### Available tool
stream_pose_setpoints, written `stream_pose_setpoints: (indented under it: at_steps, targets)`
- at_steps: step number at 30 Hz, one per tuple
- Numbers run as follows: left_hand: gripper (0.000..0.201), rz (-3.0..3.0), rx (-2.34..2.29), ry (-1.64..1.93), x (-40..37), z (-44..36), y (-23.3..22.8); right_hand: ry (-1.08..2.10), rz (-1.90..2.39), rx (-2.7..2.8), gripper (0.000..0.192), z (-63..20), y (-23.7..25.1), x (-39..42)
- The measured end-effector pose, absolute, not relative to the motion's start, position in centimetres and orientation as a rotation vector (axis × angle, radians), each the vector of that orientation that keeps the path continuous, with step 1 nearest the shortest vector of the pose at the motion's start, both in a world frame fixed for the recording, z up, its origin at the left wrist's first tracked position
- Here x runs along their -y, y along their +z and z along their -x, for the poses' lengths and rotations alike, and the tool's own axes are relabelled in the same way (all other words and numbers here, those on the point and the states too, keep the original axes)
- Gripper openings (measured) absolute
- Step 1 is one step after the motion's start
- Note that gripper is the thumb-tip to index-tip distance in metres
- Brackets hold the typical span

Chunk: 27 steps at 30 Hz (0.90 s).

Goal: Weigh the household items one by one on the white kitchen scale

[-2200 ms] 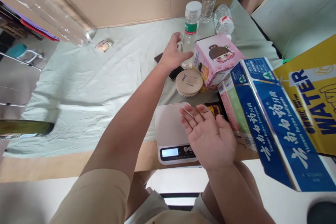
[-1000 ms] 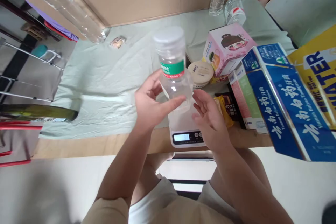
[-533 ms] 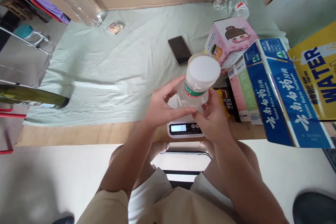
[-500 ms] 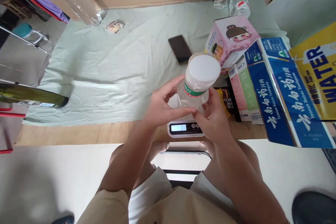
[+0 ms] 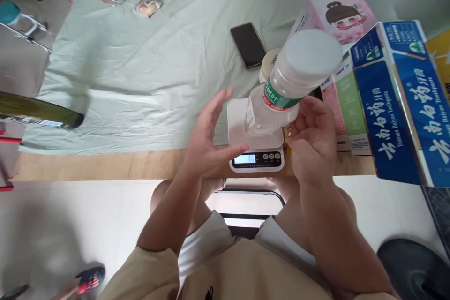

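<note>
A clear plastic bottle with a white cap and a green label band stands on a white digital kitchen scale. The scale's small display is lit, but I cannot read the number surely. My left hand is open at the scale's left side, fingers spread and apart from the bottle, its thumb over the edge by the display. On the other side my right hand is open too, palm turned toward the bottle, fingers loosely bent close to it. Behind the bottle sits a round pale-lidded container, partly hidden.
A black phone lies on the pale green cloth. Blue toothpaste boxes, a pink box and a pink-green box crowd the right. A wrapped snack lies far left; a dark green bottle juts in at left.
Both hands have let go of the bottle and drawn apart to either side, leaving it on the scale. The view has tipped down and closer, uncovering the round container behind.
</note>
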<state>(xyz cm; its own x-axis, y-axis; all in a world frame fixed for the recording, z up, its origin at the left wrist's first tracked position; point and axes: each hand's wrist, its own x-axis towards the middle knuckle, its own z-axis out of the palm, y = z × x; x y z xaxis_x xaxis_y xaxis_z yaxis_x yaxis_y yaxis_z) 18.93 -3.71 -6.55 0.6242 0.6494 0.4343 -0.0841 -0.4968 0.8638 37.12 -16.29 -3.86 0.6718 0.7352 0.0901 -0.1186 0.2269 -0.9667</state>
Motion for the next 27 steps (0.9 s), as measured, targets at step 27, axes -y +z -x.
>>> stream_pose_setpoints:
  at_steps: [27]
  targets:
    - [0.099, -2.039, -0.391, 0.958, 3.4, -17.7, -8.7, 0.460, 1.234, 0.841, 0.076, -36.9, -5.0, 16.5]
